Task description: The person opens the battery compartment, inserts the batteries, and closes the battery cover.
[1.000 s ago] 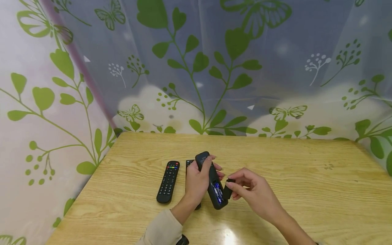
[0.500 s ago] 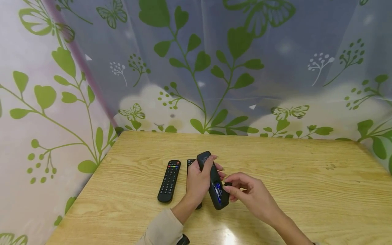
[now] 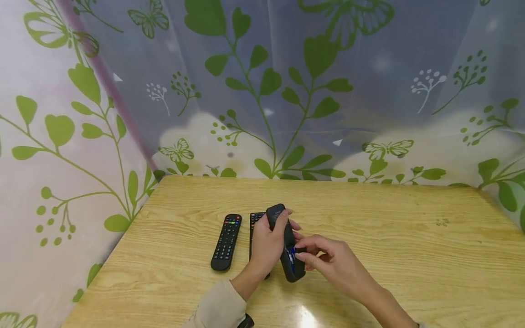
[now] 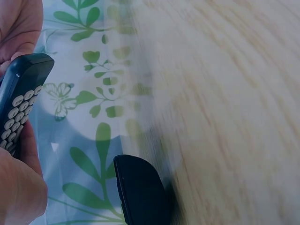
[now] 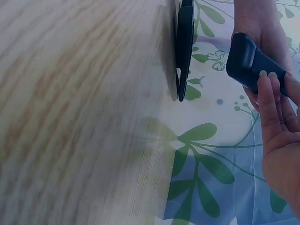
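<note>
Held above the table, a black remote control (image 3: 275,211) shows its back in the head view, its battery compartment uncovered. Blue batteries (image 3: 291,259) lie inside. My left hand (image 3: 266,243) grips the remote's upper half, thumb across the back. At the compartment's right edge, my right hand (image 3: 338,259) pinches the small black battery cover (image 3: 301,249), mostly hidden by the fingers. The left wrist view catches the remote's pale round buttons (image 4: 16,112) facing down. In the right wrist view, fingertips (image 5: 268,77) sit right against the remote's side.
Another black remote (image 3: 226,241) lies face up on the wooden table (image 3: 164,255), to the left. A further remote (image 3: 255,218) lies partly hidden beneath my left hand and forearm. Patterned cloth (image 3: 246,114) with leaves and butterflies hangs behind the table.
My right hand has moved slightly left and down, bringing the cover from beside the remote to the compartment's edge. The left hand with the remote has shifted slightly right.
</note>
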Demonstrator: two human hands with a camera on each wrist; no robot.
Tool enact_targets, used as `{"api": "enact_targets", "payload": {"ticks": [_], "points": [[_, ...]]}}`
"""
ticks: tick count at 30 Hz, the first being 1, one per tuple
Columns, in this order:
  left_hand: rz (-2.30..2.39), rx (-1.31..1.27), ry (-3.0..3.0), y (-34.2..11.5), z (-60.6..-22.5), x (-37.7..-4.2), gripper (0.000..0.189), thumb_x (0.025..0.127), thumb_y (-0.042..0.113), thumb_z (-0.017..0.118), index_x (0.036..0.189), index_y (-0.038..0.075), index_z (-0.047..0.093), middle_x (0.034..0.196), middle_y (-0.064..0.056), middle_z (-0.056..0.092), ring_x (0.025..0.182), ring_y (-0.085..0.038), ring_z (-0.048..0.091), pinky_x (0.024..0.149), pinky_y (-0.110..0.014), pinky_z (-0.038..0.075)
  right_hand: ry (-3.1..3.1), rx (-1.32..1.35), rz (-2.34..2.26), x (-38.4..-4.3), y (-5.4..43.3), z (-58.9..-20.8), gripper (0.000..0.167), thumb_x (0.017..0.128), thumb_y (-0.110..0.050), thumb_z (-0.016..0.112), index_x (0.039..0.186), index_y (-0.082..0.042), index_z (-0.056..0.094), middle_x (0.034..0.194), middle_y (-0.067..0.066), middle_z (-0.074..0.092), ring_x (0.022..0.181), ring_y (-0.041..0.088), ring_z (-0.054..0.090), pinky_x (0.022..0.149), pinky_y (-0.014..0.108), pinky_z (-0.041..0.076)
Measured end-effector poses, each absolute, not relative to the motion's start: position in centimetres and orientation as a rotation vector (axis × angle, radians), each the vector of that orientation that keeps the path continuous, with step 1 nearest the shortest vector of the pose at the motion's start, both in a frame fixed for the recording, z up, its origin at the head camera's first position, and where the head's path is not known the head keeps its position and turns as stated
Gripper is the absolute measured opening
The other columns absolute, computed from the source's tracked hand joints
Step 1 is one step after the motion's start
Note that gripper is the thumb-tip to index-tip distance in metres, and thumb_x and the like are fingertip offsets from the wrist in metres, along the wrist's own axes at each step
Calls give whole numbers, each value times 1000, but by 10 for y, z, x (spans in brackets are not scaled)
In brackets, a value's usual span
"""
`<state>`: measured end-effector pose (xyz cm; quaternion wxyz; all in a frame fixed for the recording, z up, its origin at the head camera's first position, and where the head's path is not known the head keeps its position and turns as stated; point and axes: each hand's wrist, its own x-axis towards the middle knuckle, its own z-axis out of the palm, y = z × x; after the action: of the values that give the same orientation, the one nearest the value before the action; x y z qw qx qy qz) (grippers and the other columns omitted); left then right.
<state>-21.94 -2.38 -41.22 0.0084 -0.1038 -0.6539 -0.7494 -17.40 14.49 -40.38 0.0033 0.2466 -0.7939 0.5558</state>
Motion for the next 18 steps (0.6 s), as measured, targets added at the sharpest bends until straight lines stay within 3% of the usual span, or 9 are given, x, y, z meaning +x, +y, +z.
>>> {"api": "enact_targets", "payload": {"ticks": [8, 14, 18], "points": [[-2316, -321, -2086, -22, -411, -219, 30, 103, 18, 45, 117, -6, 57, 87, -19, 68, 73, -35, 69, 58, -34, 59, -2346, 883, 1638, -175, 141, -411, 17, 89, -7, 67, 104, -14, 69, 97, -2, 63, 71, 12, 61, 56, 31, 58], [-2288, -359, -2093, -21, -412, -217, 32, 102, 27, 48, 114, 0, 61, 84, -14, 69, 68, -23, 70, 56, -32, 58, -2329, 913, 1481, -175, 141, -413, 22, 86, -4, 69, 105, -15, 70, 96, -5, 61, 75, 9, 58, 62, 25, 56], [-2295, -362, -2080, -21, -414, -217, 36, 101, 32, 49, 113, 0, 61, 83, -12, 69, 67, -23, 70, 56, -34, 59, -2343, 912, 1504, -175, 142, -412, 21, 87, -6, 69, 106, -15, 70, 95, -6, 62, 77, 9, 60, 65, 26, 57]]}}
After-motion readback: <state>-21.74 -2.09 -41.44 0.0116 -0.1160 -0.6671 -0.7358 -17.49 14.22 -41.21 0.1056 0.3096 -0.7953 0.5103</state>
